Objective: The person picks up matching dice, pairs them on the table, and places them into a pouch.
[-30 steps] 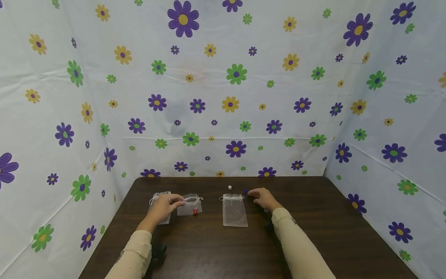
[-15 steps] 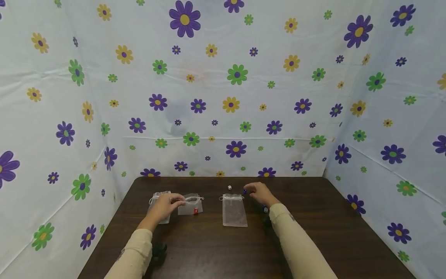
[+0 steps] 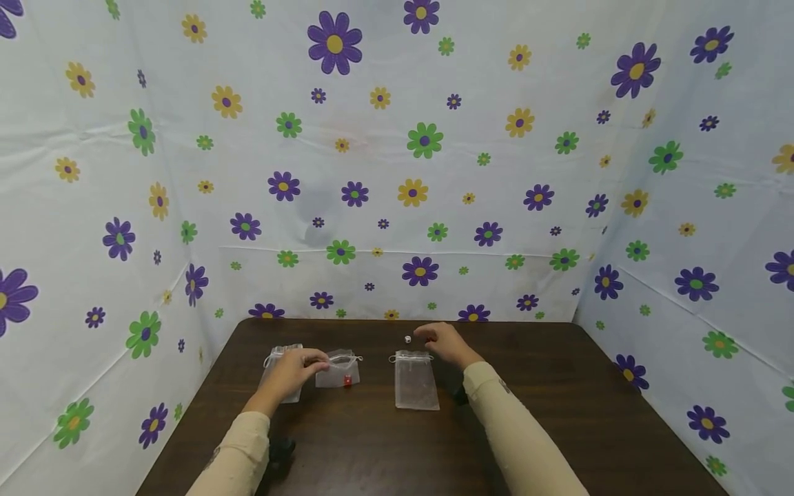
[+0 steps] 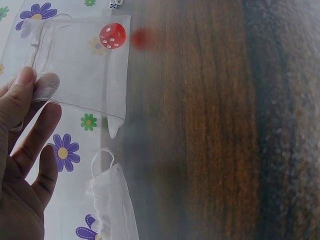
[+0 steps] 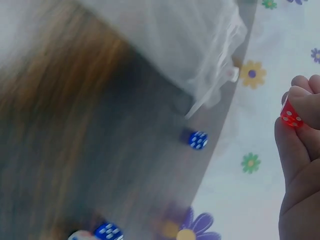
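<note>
My left hand (image 3: 289,375) pinches the edge of a sheer white drawstring pouch (image 4: 75,70) between thumb and fingers. A red die (image 4: 112,36) lies low inside that pouch. My right hand (image 3: 448,344) is raised over the table near the far edge, gripping another red die (image 5: 291,118) between thumb and fingers. Beside its fingertips in the head view is a white die (image 3: 407,339). Just below that hand lies a second sheer pouch (image 3: 417,386), flat on the table. In the right wrist view a blue die (image 5: 198,140) lies near this pouch's drawstring.
A third pouch (image 3: 293,394) lies on the dark wooden table (image 3: 372,448), partly hidden behind my left hand. Another blue die (image 5: 108,231) and a whitish die (image 5: 81,235) show at the right wrist view's lower edge. A flowered cloth (image 3: 397,275) hangs around the table.
My right hand has moved left, from beside the blue die towards the white die and the left hand. The left hand stays nearly still with its pouch.
</note>
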The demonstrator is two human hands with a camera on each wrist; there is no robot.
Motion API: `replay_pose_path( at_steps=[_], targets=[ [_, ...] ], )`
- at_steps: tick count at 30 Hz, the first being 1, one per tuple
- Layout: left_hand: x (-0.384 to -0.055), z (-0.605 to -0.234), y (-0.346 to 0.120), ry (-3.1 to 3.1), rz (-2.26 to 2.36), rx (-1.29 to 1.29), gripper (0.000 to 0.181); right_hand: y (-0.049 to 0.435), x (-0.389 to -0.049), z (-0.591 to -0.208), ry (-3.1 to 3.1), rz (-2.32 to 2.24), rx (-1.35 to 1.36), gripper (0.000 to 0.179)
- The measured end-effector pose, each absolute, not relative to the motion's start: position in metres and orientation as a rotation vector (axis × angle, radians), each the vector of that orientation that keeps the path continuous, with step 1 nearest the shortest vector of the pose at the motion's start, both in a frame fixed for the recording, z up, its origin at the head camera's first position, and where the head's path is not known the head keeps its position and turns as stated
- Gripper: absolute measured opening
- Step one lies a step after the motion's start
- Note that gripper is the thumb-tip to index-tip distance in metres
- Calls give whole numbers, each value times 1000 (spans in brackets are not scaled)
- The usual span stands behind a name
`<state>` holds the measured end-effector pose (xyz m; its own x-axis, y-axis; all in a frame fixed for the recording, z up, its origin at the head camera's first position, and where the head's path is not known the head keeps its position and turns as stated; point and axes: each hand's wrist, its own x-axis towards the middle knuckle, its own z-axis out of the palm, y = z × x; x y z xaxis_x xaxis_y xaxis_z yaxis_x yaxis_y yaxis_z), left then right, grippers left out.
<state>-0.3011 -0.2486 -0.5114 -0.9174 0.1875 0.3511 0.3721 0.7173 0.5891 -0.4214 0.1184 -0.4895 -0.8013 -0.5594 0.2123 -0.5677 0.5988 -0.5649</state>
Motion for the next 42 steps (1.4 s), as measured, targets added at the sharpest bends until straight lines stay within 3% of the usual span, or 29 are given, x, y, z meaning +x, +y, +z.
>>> replay_pose_path(
  at_steps=[27,42],
  targets=[
    [-305,-510,-245,-2636,-993,-481,6,26,-400,-462,-2781,797,1290,39],
    [-306,-511,-244,-2651,-1044,-470,6,-8,-384,-438,-2737,937,1354,34]
  ],
)
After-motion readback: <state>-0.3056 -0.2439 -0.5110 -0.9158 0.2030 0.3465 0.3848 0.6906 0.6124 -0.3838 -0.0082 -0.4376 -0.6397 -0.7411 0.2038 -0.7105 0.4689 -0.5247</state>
